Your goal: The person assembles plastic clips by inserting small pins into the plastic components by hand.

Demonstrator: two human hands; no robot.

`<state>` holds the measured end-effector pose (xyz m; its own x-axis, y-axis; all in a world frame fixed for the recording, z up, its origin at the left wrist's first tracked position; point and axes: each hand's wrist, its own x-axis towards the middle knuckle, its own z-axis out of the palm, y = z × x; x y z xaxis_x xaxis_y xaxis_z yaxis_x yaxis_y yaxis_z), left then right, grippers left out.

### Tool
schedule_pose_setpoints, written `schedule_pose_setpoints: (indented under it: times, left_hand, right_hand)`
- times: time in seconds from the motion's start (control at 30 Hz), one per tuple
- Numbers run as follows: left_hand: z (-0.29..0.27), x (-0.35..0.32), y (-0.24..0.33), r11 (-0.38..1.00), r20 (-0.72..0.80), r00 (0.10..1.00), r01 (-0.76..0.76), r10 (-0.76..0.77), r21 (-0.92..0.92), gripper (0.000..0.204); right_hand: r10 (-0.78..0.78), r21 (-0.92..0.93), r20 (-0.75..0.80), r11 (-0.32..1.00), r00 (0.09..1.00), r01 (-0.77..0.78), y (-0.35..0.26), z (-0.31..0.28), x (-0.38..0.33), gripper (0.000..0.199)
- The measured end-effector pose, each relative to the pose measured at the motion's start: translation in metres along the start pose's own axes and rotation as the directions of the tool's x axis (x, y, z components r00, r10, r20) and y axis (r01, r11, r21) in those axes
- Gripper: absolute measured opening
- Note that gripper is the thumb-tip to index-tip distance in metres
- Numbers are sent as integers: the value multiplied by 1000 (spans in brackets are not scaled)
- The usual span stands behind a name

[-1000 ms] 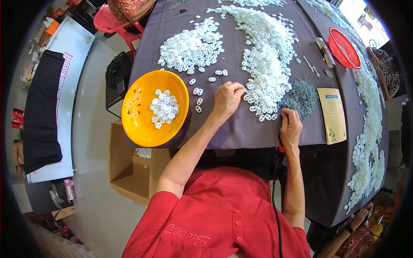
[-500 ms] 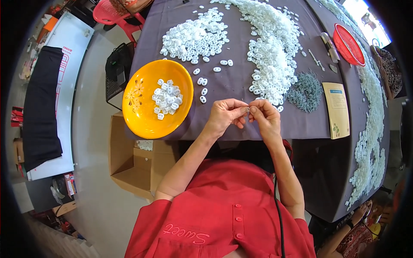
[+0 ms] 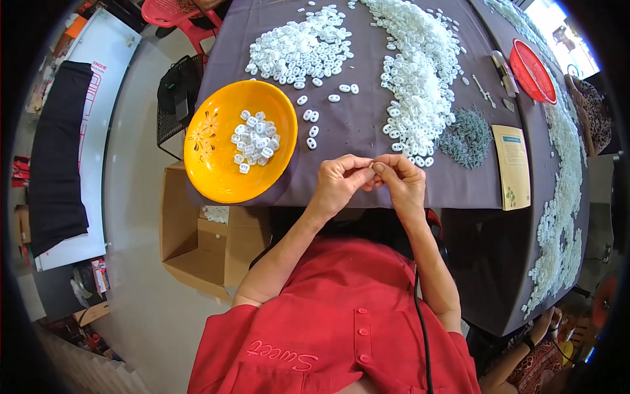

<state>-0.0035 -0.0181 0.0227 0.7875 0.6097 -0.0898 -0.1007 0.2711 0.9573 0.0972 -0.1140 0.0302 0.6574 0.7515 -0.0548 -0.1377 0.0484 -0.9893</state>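
Over the table's front edge, my left hand (image 3: 338, 187) and my right hand (image 3: 405, 187) meet, thumbs and forefingers pinched together. Whatever is between the fingertips is too small and covered to make out now. Left of them, a yellow bowl (image 3: 216, 180) with a flower print holds a small heap of white plastic pieces (image 3: 256, 141). Several loose white two-hole pieces (image 3: 312, 142) lie between the bowl and my left hand. Just beyond my right hand ends a long pile of white two-hole pieces (image 3: 417, 98). A heap of small grey-blue parts (image 3: 466, 138) lies to its right.
Another white pile (image 3: 298, 52) spreads at the far left of the dark-covered table (image 3: 354, 128). A tan booklet (image 3: 512, 167) and a red basket (image 3: 531, 71) are at right. An open cardboard box (image 3: 210, 259) stands below the bowl. Another person's arm (image 3: 518, 361) shows at lower right.
My hands stay pinched together, fingertips drawn closer; a small pale bit seen between them before is now covered. The whole view has shifted slightly.
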Motion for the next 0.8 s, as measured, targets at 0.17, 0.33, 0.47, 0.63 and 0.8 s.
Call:
schedule_pose_setpoints:
  times: [0.17, 0.33, 0.47, 0.63, 0.8]
  left_hand:
    - [-3, -3, 2, 995, -84, 995, 52, -59, -79, 12]
    - [-1, -7, 1, 992, -97, 993, 64, -74, -106, 14]
    - [3, -8, -1, 995, -130, 990, 52, -63, -85, 14]
    - [5, -9, 4, 996, -132, 988, 69, -75, -52, 12]
    - [4, -9, 1, 996, -159, 984, 70, -77, -47, 13]
  right_hand:
    - [37, 128, 22, 991, 999, -39, 1, 2, -1, 13]
    - [39, 150, -13, 988, 999, -37, 6, 1, -1, 12]
    - [29, 141, -9, 990, 1000, -27, 8, 3, -1, 10]
    - [-2, 80, 49, 997, 999, -2, 7, 1, -1, 8]
    - [12, 58, 47, 998, 999, -15, 5, 3, -1, 8]
